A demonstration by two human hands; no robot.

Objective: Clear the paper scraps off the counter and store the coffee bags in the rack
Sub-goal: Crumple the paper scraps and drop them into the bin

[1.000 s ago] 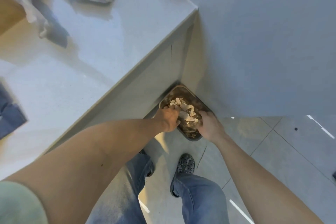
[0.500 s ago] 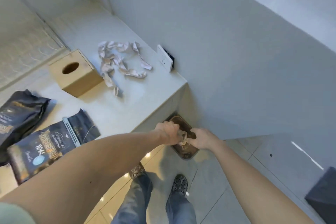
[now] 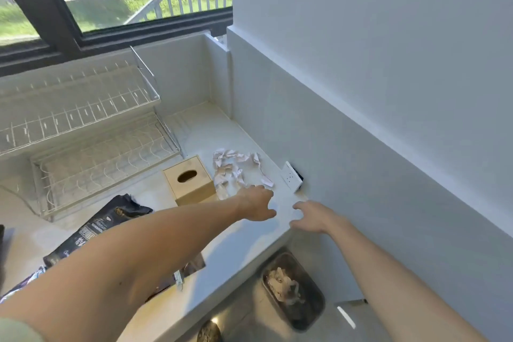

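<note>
Crumpled white paper scraps (image 3: 234, 165) lie on the pale counter (image 3: 244, 241) near the right wall. My left hand (image 3: 258, 204) hovers just in front of them, fingers spread, holding nothing. My right hand (image 3: 312, 216) is open over the counter's right end, also holding nothing. A black coffee bag (image 3: 94, 230) lies on the counter left of my left arm; another bag (image 3: 16, 286) is partly hidden under that arm. A two-tier wire rack (image 3: 83, 130) stands at the back left under the window. A metal bin (image 3: 294, 290) with scraps inside sits on the floor below the counter's end.
A wooden tissue box (image 3: 190, 179) stands just left of the scraps. A white wall socket (image 3: 291, 176) sticks out of the right wall beside them. The counter ends at a corner close to the wall, with the bin in the gap below.
Both hands have risen from the floor bin to the counter top and let go of the scraps they held. The view has tilted up to show the rack and window.
</note>
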